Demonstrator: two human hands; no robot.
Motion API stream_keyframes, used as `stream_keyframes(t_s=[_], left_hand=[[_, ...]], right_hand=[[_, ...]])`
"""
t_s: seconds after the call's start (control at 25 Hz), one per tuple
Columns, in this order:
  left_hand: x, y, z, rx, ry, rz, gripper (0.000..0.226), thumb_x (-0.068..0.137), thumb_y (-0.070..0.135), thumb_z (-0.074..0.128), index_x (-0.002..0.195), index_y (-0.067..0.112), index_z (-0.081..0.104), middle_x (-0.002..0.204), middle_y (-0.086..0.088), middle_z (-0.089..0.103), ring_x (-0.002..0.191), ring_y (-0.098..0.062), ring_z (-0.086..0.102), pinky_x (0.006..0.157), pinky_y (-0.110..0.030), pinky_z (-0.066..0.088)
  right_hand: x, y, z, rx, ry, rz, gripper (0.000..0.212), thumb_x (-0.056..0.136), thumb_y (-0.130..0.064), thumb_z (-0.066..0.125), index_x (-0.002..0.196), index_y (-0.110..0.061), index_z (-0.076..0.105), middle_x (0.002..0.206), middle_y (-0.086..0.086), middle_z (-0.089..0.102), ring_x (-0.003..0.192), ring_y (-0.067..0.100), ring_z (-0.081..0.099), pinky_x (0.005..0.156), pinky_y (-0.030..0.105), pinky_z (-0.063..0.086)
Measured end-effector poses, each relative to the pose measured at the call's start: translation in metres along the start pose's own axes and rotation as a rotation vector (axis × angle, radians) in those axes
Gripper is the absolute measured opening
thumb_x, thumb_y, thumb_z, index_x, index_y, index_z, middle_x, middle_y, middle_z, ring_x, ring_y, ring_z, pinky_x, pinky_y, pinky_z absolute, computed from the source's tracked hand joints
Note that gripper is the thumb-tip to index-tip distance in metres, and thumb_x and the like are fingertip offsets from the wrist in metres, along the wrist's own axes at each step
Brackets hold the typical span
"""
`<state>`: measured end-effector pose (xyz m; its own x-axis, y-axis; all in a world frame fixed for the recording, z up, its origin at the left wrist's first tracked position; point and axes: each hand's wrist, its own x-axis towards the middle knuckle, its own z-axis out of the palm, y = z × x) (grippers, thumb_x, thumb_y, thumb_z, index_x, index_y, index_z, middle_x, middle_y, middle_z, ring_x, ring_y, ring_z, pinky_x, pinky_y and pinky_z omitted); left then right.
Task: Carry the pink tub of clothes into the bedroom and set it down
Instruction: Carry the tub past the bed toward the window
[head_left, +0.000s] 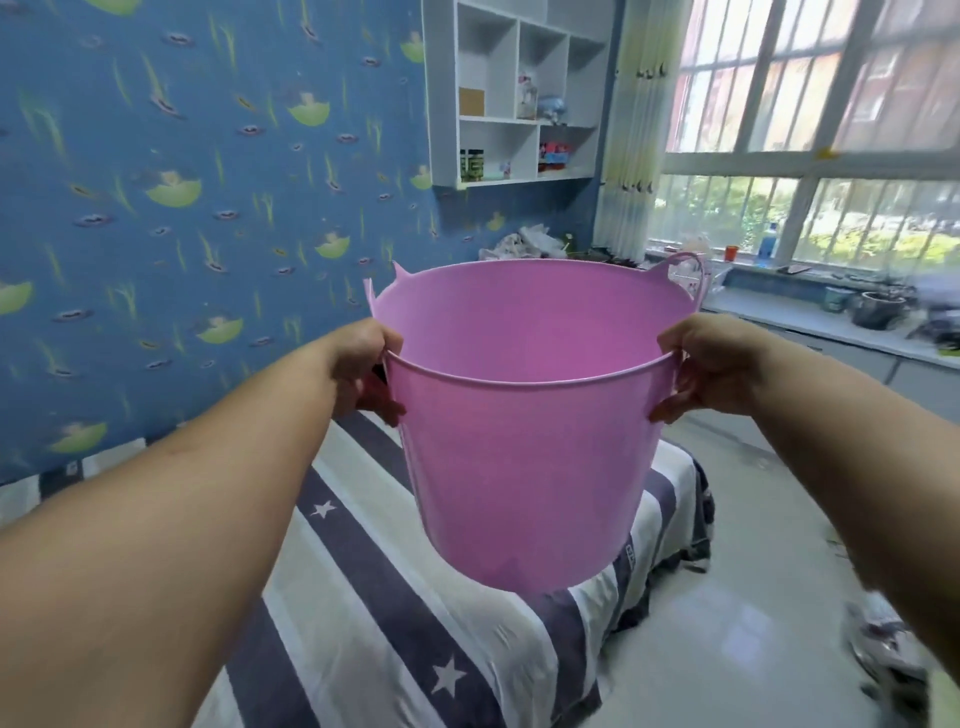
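I'm over the striped bed (363, 597), blue wallpaper on my left and a white floor (753, 597) on my right, so I judge the carry done and the set-down next. The pink tub (524, 447) hangs in the air above the bed, tipped away from me; what shows of its inside holds no clothes. My left hand (363, 364) and right hand (711, 366) each clasp the rim. I'd level it first, then lower both sides together.

bed (363, 597) beneath tub (524, 457); floor (753, 597) bare rightward
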<state>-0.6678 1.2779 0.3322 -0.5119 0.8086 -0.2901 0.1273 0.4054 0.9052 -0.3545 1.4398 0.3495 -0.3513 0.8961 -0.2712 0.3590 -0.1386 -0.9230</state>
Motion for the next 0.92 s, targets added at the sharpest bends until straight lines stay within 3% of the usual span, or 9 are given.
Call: stream_keyframes(t_s=[0.08, 0.2, 0.32, 0.4, 0.48, 0.64, 0.8, 0.92], left_hand=[[0.026, 0.013, 0.009, 0.017, -0.041, 0.019, 0.027, 0.079, 0.005, 0.042, 0.096, -0.011, 0.056, 0.078, -0.023, 0.057, 0.063, -0.045, 0.063, 0.084, -0.065, 0.059], [0.064, 0.034, 0.024, 0.028, -0.133, 0.043, 0.037, 0.076, 0.005, 0.043, 0.108, -0.013, 0.052, 0.085, -0.023, 0.055, 0.065, -0.046, 0.062, 0.071, -0.057, 0.062], [0.099, 0.050, 0.045, 0.040, -0.214, 0.089, 0.053, 0.078, 0.003, 0.042, 0.128, -0.014, 0.046, 0.099, -0.023, 0.048, 0.059, -0.044, 0.061, 0.055, -0.051, 0.062], [0.111, 0.058, 0.058, 0.041, -0.245, 0.113, 0.049, 0.081, 0.003, 0.040, 0.128, -0.012, 0.043, 0.095, -0.022, 0.047, 0.054, -0.043, 0.060, 0.051, -0.049, 0.061], [0.124, 0.067, 0.074, 0.031, -0.289, 0.110, 0.046, 0.080, 0.003, 0.039, 0.123, -0.013, 0.042, 0.088, -0.022, 0.048, 0.055, -0.043, 0.060, 0.062, -0.055, 0.062], [0.152, 0.083, 0.111, 0.074, -0.329, 0.100, 0.051, 0.079, 0.003, 0.041, 0.127, -0.011, 0.043, 0.082, -0.024, 0.052, 0.057, -0.045, 0.062, 0.084, -0.065, 0.060], [0.173, 0.103, 0.156, 0.101, -0.333, 0.116, 0.014, 0.079, 0.005, 0.041, 0.085, -0.007, 0.045, 0.073, -0.017, 0.045, 0.033, -0.034, 0.057, 0.077, -0.060, 0.063], [0.194, 0.120, 0.191, 0.115, -0.350, 0.107, 0.010, 0.080, 0.005, 0.041, 0.085, -0.003, 0.042, 0.076, -0.018, 0.046, 0.031, -0.032, 0.055, 0.089, -0.062, 0.060]], right_hand=[[0.007, -0.003, -0.009, 0.016, 0.044, 0.021, 0.007, 0.101, -0.002, 0.043, 0.095, -0.004, 0.045, 0.042, 0.012, 0.050, 0.034, 0.031, 0.060, 0.064, 0.073, 0.055], [0.019, -0.002, -0.026, 0.046, 0.132, 0.049, 0.005, 0.100, -0.001, 0.042, 0.096, -0.002, 0.044, 0.039, 0.012, 0.049, 0.026, 0.025, 0.056, 0.050, 0.070, 0.052], [0.032, 0.004, -0.043, 0.083, 0.208, 0.074, 0.010, 0.099, -0.001, 0.044, 0.108, -0.001, 0.044, 0.073, 0.015, 0.048, 0.028, 0.024, 0.059, 0.047, 0.060, 0.061], [0.038, 0.007, -0.054, 0.100, 0.248, 0.077, 0.012, 0.098, -0.001, 0.045, 0.110, -0.004, 0.043, 0.080, 0.011, 0.041, 0.027, 0.024, 0.057, 0.048, 0.058, 0.062], [0.044, 0.009, -0.067, 0.110, 0.278, 0.077, 0.008, 0.097, -0.001, 0.045, 0.105, -0.004, 0.044, 0.079, 0.009, 0.039, 0.026, 0.024, 0.055, 0.050, 0.062, 0.061], [0.059, 0.020, -0.093, 0.116, 0.324, 0.102, 0.019, 0.094, 0.002, 0.044, 0.113, -0.002, 0.049, 0.080, 0.013, 0.046, 0.038, 0.030, 0.061, 0.056, 0.067, 0.060], [0.083, 0.032, -0.128, 0.146, 0.365, 0.110, 0.009, 0.093, 0.003, 0.044, 0.098, -0.003, 0.049, 0.075, 0.010, 0.039, 0.025, 0.025, 0.052, 0.059, 0.069, 0.057], [0.108, 0.042, -0.161, 0.181, 0.377, 0.117, 0.013, 0.091, 0.004, 0.043, 0.101, -0.002, 0.048, 0.078, 0.011, 0.038, 0.026, 0.025, 0.053, 0.076, 0.072, 0.058]])
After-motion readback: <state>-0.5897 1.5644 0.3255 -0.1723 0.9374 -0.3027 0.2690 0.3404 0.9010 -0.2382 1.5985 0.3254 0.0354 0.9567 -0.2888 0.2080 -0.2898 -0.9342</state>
